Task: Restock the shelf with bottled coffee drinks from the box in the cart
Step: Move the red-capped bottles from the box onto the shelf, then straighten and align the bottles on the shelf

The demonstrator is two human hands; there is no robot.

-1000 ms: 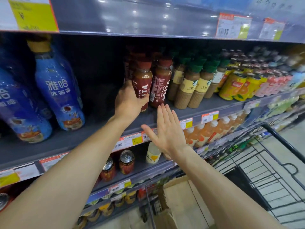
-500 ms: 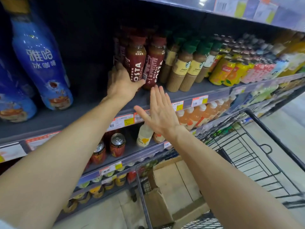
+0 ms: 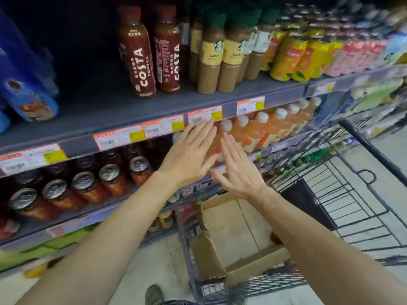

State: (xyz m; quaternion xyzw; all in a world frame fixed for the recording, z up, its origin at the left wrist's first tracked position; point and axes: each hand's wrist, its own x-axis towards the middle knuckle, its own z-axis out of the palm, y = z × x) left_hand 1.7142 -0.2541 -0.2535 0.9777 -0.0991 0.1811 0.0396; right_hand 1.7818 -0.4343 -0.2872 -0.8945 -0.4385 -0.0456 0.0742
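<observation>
Two brown Costa coffee bottles [image 3: 137,53] stand upright at the front of the grey shelf [image 3: 105,111], with more behind them in shadow. Left of them the shelf is bare. My left hand [image 3: 189,155] and my right hand [image 3: 237,170] hover side by side below the shelf edge, fingers straight, holding nothing. Beneath them an open cardboard box [image 3: 231,219] sits in the black wire cart [image 3: 352,194]. One dark bottle cap peeks out by my right forearm; the rest of the box's contents is hidden.
Starbucks bottles [image 3: 212,56] and yellow cans [image 3: 288,58] stand right of the Costa bottles. Blue bottles [image 3: 26,84] lean at far left. Cans [image 3: 110,179] and orange drinks [image 3: 264,130] fill the lower shelf. My shoe [image 3: 154,294] is on the tiled floor.
My left hand has let go of the Costa bottle and dropped below the shelf edge beside the right hand. Both hands moved down and the view tilted toward the cart.
</observation>
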